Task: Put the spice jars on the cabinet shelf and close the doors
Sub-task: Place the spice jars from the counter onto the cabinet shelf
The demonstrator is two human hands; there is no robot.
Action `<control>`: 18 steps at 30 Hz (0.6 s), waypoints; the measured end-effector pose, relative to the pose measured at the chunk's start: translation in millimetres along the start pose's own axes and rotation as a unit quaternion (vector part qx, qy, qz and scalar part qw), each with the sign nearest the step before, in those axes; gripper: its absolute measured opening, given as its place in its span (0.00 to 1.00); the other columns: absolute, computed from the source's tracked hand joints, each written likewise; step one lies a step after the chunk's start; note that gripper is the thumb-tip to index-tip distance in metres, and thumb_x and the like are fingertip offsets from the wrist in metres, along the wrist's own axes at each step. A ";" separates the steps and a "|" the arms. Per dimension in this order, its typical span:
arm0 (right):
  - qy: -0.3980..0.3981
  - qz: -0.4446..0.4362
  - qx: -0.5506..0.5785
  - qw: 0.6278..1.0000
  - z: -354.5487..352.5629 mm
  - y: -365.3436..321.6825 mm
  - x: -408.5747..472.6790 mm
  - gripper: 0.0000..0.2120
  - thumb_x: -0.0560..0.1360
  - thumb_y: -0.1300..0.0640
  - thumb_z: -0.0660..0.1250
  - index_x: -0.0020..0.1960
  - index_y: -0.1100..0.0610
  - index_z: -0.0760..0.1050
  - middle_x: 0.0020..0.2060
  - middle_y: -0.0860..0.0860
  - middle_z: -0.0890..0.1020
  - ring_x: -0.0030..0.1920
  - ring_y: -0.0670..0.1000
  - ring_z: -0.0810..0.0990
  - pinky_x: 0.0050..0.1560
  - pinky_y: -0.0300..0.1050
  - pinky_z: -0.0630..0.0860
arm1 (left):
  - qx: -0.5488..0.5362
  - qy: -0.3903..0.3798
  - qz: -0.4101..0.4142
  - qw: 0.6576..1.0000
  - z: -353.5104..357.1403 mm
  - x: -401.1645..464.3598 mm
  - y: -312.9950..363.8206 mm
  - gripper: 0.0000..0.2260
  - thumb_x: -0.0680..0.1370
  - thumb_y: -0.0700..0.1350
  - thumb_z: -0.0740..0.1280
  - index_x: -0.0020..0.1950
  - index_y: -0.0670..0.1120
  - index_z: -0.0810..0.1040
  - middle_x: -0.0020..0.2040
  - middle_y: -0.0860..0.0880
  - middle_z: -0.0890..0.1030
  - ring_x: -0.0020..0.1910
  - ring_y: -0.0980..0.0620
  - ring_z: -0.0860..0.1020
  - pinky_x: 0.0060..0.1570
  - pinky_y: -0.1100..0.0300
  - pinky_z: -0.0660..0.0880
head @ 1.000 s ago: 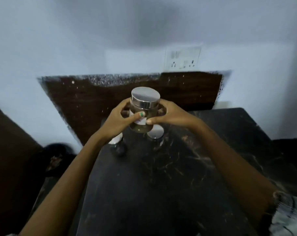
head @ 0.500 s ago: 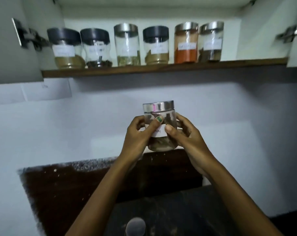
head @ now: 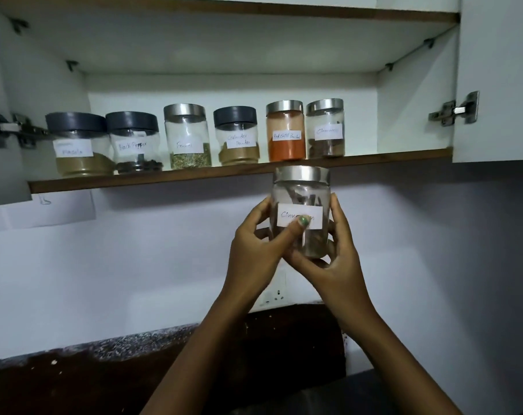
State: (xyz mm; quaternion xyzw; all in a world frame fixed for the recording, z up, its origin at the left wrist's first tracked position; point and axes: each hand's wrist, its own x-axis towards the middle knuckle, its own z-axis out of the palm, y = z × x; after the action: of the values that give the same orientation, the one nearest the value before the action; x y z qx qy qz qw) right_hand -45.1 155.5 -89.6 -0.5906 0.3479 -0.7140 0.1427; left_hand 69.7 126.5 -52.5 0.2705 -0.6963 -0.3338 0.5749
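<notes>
A glass spice jar with a steel lid and a white label sits between both palms, just below the front edge of the cabinet shelf. My left hand grips its left side, thumb across the label. My right hand grips the right side and bottom. Several labelled jars stand in a row on the shelf, from a masala jar at the left to a steel-lidded jar at the right. Bare shelf lies right of that last jar.
Both cabinet doors hang open: the left door and the right door, each with a metal hinge. A wall socket sits under my hands, above a dark backsplash. An upper shelf edge runs across the top.
Both hands lifted the jar from above the counter up to just under the shelf edge. The view tilted upward, so the open cabinet now fills the top.
</notes>
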 end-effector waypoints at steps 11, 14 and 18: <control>-0.019 0.016 0.004 1.000 -21.3 19.1 16.4 0.44 0.64 0.46 0.72 0.72 0.35 0.51 0.51 0.16 0.69 0.52 0.23 0.72 0.41 0.23 0.72 | -0.003 -0.038 0.025 0.999 11.1 0.3 -11.6 0.31 0.73 0.46 0.71 0.73 0.58 0.63 0.71 0.54 0.69 0.62 0.57 0.71 0.38 0.83 0.70; -0.019 0.016 0.008 1.000 -23.1 21.4 17.8 0.44 0.64 0.45 0.73 0.72 0.35 0.52 0.51 0.16 0.69 0.53 0.23 0.72 0.40 0.23 0.72 | -0.008 -0.038 0.030 0.999 14.0 2.6 -15.6 0.30 0.73 0.46 0.71 0.70 0.62 0.62 0.70 0.55 0.69 0.60 0.58 0.72 0.38 0.82 0.70; -0.015 0.019 0.009 1.000 -26.0 22.2 19.5 0.44 0.61 0.39 0.72 0.71 0.34 0.52 0.51 0.16 0.69 0.53 0.23 0.71 0.40 0.23 0.72 | -0.006 -0.037 0.032 0.999 17.3 6.3 -19.8 0.29 0.73 0.46 0.71 0.67 0.64 0.62 0.68 0.56 0.70 0.58 0.60 0.72 0.37 0.82 0.70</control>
State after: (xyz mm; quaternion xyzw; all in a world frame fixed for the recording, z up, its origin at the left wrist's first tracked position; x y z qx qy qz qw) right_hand -79.3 136.2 -91.5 -0.5935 0.3508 -0.7049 0.1669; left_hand 51.4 111.8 -66.0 0.2320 -0.7234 -0.3297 0.5605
